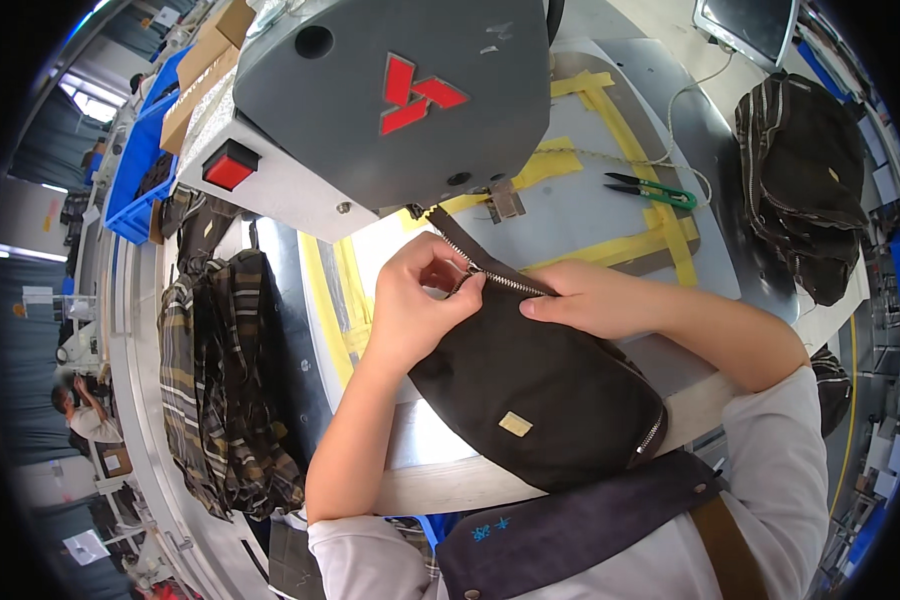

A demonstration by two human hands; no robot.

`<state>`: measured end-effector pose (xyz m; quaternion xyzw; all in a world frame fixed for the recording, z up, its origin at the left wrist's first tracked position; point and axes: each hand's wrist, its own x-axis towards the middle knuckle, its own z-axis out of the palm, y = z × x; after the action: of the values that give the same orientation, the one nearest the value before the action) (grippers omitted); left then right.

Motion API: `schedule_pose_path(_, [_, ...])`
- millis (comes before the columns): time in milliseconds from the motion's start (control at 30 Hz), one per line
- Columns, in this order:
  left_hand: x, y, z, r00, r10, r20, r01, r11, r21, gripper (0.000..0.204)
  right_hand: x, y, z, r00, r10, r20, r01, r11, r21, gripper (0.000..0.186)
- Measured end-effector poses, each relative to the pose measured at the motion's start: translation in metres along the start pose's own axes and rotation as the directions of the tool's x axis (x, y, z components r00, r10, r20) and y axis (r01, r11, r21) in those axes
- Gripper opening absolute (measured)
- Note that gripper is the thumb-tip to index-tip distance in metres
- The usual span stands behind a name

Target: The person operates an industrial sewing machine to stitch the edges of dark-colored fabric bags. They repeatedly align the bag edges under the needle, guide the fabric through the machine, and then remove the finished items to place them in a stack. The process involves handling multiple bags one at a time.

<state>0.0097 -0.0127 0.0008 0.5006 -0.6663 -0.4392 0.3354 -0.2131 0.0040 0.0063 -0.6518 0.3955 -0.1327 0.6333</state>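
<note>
A dark brown fabric piece [500,385] with a small pale label and a metal zipper [510,284] along its upper edge lies across the table front. My left hand [420,297] pinches the zipper near its slider, thumb and fingertips together. Farther right along the same edge, my right hand [590,298] grips the cloth, thumb on top and fingers behind. The zipper's far end reaches up beneath the grey sewing machine head [400,110]. A second metal zipper end shows at the piece's lower right.
Green-handled thread snips [652,190] lie right of the machine. Yellow tape [610,250] marks the plate. Dark zippered bags [802,185] are piled at right, and striped plaid fabric [225,380] hangs at left. Blue bins [140,175] stand far left; another person [92,412] sits beyond.
</note>
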Motion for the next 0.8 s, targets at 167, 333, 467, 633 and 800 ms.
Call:
schedule_pose_path(167, [-0.005,0.005,0.012,0.994,0.104,0.038,-0.103,0.994,-0.035,0.022,0.006,0.006,0.003,0.969,-0.131,-0.208,0.11,0.988,-0.109,0.036])
schedule_pose_path(333, [0.002,-0.003,-0.003,0.988,-0.156,0.003,0.156,0.984,-0.086,0.025,0.01,0.006,0.002,0.863,-0.056,-0.502,0.193,0.955,0.226,0.034])
schedule_pose_path(467, [0.004,0.0,-0.006,0.998,-0.011,-0.06,0.013,1.0,0.018,0.013,0.012,0.013,-0.006,0.893,-0.15,-0.424,0.189,0.981,0.05,0.028])
schedule_pose_path(633, [0.001,-0.001,0.003,0.973,0.184,0.141,-0.213,0.949,0.234,0.016,0.011,-0.01,-0.011,0.955,-0.172,-0.242,0.125,0.972,-0.199,0.017])
schedule_pose_path(800, [-0.008,0.006,0.015,0.995,0.094,-0.033,-0.083,0.963,0.258,0.015,0.011,0.003,-0.003,0.829,-0.435,-0.353,0.284,0.869,-0.405,0.011])
